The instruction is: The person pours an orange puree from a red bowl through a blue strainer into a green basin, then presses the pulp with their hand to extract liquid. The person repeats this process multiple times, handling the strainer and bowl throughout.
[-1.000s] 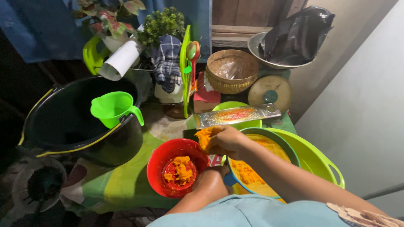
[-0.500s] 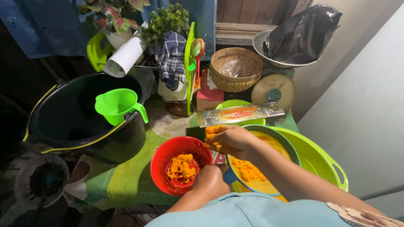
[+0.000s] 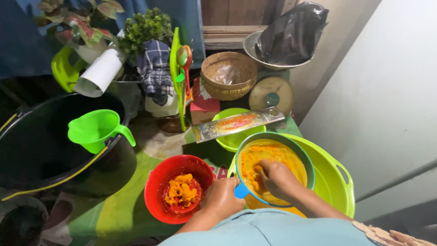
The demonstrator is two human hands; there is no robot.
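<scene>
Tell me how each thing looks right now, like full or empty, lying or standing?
Blue strainer: holds orange pulp, sits in the green basin.
Right hand: pressing into the pulp.
Left hand: gripping the strainer's handle.
Red bowl: holds a lump of orange pulp.
Metal grater: lying flat across a small green bowl, smeared orange.
Green jug: hanging on the black tub's rim.
Woven basket: upright, plastic inside.

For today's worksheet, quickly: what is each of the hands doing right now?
Left hand: closed on the blue sieve at its handle.
Right hand: inside the sieve, fingers curled into the orange pulp; whether it grips any cannot be told.
</scene>
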